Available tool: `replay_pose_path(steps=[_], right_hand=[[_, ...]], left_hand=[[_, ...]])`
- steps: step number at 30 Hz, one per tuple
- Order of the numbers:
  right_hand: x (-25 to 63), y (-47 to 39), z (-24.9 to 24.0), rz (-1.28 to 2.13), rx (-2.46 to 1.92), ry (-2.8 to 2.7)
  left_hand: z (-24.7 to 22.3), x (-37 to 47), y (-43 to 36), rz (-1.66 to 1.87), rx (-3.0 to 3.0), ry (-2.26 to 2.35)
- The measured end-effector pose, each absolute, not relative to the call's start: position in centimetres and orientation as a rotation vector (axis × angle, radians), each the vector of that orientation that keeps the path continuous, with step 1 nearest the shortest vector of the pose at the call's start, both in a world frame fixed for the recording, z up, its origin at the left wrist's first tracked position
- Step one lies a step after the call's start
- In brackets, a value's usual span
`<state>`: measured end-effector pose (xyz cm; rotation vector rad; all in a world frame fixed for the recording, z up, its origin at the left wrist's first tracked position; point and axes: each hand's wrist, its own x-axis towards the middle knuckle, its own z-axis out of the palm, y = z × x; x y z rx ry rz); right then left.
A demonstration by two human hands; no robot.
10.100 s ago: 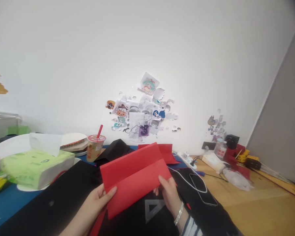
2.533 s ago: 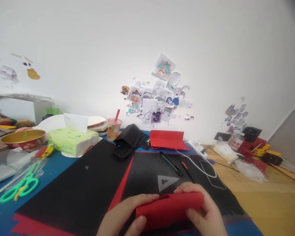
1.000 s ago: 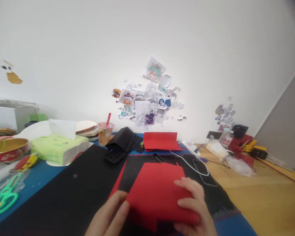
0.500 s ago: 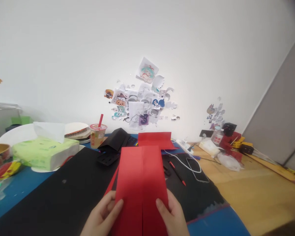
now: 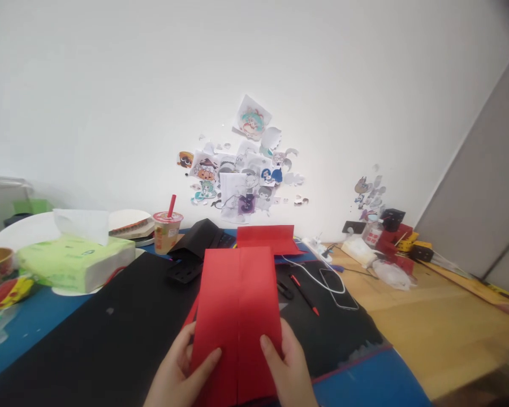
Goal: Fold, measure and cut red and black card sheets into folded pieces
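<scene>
A folded red paper sheet (image 5: 237, 305) lies lengthwise in front of me, its two flaps meeting in a centre seam. My left hand (image 5: 180, 376) grips its lower left edge with the thumb on top. My right hand (image 5: 286, 370) grips the lower right edge the same way. Under the sheet is a large black sheet (image 5: 110, 328) spread over the blue table (image 5: 365, 384). Another folded red paper (image 5: 267, 238) rests farther back near the wall.
A green tissue pack (image 5: 74, 263), a drink cup with a red straw (image 5: 166, 230) and black folded card (image 5: 199, 240) sit at the left and back. A pen (image 5: 304, 294), phone (image 5: 338, 281) and white cable lie to the right, beyond them clutter on a wooden surface (image 5: 428, 316).
The red paper was crumpled low between my hands, then opened out and turned lengthwise. In the last half second it stayed nearly still, held by both hands.
</scene>
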<state>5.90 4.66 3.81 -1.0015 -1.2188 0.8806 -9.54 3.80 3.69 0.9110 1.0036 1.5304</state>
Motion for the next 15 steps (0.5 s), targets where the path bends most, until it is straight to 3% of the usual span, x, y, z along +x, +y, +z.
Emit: replay_pose_path(steps=[15], right_hand=[[5.6, 4.8, 2.1, 0.88, -0.979, -1.037]], left_hand=[[3.5, -9.8, 3.3, 1.491, 0.902, 0.986]])
